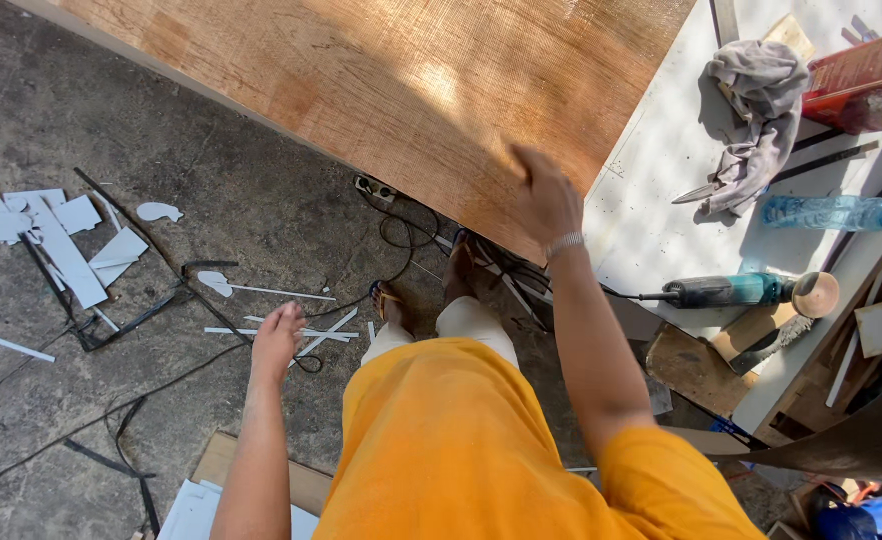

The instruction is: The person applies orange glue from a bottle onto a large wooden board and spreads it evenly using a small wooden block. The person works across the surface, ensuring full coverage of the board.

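The right hand point(544, 200) lies flat on the plywood sheet point(391, 80), palm down with fingers spread and loose, pressing near the sheet's lower corner rather than gripping it. A metal watch band circles the wrist just below the sheet's edge. The right arm is stretched almost straight out from the orange shirt toward the sheet.

The left hand point(278, 338) hangs free in the air, well away from the sheet's lower edge, fingers relaxed and slightly curled, holding nothing. That arm is held forward and low over the concrete floor point(161, 400).

The plywood sheet, reddish brown, fills the upper middle of the view; its right part rests on the white table point(661, 170), while its left part juts out over the floor. Its upper end is cut off by the frame.

On the table, to the right of the sheet, lie a grey rag point(756, 110), a clear water bottle with a blue cap point(836, 212) and a teal power drill point(731, 290). White offcuts point(61, 240) and black cables litter the floor left of the sheet. The feet below the sheet's corner are partly hidden by it.
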